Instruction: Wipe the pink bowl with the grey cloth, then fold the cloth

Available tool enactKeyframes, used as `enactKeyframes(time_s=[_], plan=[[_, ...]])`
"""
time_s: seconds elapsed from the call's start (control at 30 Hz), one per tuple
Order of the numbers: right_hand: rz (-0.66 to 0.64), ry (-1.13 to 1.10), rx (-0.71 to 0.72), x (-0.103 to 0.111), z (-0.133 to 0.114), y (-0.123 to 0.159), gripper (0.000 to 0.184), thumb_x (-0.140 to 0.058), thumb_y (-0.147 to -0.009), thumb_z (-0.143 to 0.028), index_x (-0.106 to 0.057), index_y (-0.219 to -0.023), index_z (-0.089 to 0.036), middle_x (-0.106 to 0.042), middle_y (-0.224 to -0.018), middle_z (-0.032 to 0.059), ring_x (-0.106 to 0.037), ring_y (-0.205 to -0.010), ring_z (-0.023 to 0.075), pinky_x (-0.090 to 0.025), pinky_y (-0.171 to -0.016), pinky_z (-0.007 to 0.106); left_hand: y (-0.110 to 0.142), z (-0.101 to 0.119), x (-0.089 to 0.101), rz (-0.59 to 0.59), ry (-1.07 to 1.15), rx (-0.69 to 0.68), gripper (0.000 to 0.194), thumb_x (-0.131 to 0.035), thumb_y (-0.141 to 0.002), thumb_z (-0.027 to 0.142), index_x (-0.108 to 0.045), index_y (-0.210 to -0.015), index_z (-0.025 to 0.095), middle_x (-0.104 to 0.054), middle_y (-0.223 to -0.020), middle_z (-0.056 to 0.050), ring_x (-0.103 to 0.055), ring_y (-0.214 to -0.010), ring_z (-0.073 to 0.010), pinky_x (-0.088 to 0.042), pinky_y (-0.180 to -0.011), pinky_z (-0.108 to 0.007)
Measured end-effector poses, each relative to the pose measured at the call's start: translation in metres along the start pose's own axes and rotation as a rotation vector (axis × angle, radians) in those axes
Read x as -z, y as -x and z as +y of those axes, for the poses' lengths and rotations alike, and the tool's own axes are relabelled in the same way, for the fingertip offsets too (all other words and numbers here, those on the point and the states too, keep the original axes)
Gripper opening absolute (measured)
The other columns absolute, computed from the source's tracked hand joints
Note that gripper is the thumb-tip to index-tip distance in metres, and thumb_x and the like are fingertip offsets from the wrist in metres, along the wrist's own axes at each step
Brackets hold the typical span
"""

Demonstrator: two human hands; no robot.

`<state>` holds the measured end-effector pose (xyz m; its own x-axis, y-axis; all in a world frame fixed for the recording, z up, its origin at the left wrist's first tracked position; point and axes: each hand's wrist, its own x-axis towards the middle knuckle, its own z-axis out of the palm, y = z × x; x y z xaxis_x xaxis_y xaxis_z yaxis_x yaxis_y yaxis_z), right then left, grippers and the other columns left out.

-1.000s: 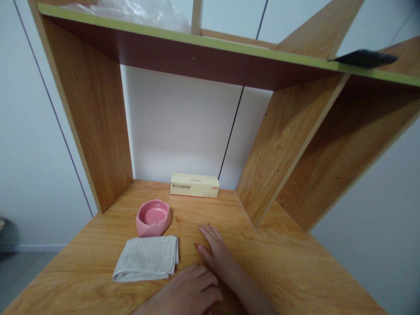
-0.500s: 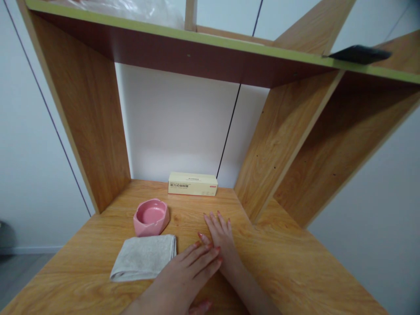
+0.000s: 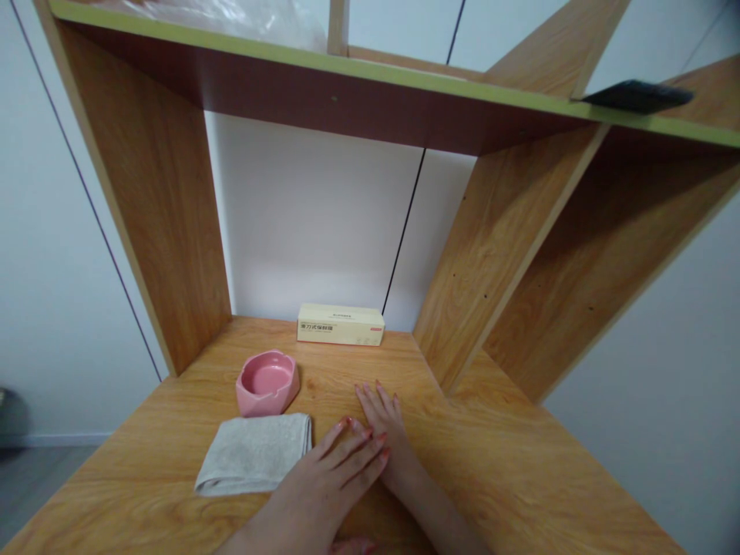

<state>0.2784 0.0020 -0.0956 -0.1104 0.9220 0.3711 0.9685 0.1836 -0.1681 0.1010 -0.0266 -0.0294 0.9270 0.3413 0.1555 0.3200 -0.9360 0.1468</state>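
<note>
My left hand [image 3: 327,482] is stretched out with its fingers extended, nothing in it, and its fingertips overlap the near side of my right hand. My right hand [image 3: 385,424] reaches a little farther over the wooden desk [image 3: 509,462], fingers spread and holding nothing. Just left of my left hand lies a folded grey cloth [image 3: 254,455]. Behind the cloth stands a pink ashtray [image 3: 267,383] with notches in its rim. A cream-coloured box [image 3: 341,325] with printed characters rests at the back of the desk, beyond my right hand.
Wooden side panels [image 3: 142,193] and a divider [image 3: 514,247] rise from the desk. Overhead runs a shelf with a yellow-green edge [image 3: 405,73], bearing clear plastic wrapping [image 3: 231,21] and a flat black object [image 3: 639,96] that juts over the edge.
My right hand has drawn back slightly toward me and to the left. My left hand has barely shifted; the cloth, ashtray and box stay in place.
</note>
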Motion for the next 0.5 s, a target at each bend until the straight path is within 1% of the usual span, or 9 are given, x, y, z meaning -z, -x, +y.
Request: enactKeyframes(time_s=[0.13,0.3,0.5], plan=[[-0.043,0.037,-0.012,0.0014,-0.002,0.002,0.048,-0.032,-0.088,-0.043,-0.042,-0.128,-0.02,-0.039,-0.135,0.0062,-0.025,-0.128,0.0261,-0.023,-0.102,0.05,0.0009,0.0025,-0.0005,0.018,0.008,0.039,0.083,-0.055,-0.078,0.045,-0.003,-0.139,0.023,-0.012,-0.145,-0.004,-0.016,-0.132,-0.0233,-0.01,-0.109,-0.042],[-0.075,-0.001,-0.018,0.0061,-0.0055,0.0008,0.048,-0.03,-0.088,-0.041,-0.041,-0.129,-0.02,-0.04,-0.134,0.0063,-0.027,-0.128,0.0252,-0.024,-0.102,0.05,0.0012,0.0028,-0.0012,0.013,0.01,0.052,0.086,-0.057,-0.076,0.042,-0.003,-0.139,0.021,-0.011,-0.145,-0.003,-0.014,-0.132,-0.0234,-0.013,-0.109,-0.042],[-0.062,-0.016,-0.03,0.0073,-0.0056,0.0009,0.046,-0.031,-0.088,-0.04,-0.041,-0.129,-0.023,-0.041,-0.134,0.005,-0.027,-0.128,0.0245,-0.024,-0.102,0.049,0.0011,-0.0016,-0.0019,0.029,0.001,-0.007,0.085,-0.057,-0.076,0.043,-0.005,-0.139,0.021,-0.012,-0.145,-0.003,-0.015,-0.132,-0.0242,-0.015,-0.108,-0.042]])
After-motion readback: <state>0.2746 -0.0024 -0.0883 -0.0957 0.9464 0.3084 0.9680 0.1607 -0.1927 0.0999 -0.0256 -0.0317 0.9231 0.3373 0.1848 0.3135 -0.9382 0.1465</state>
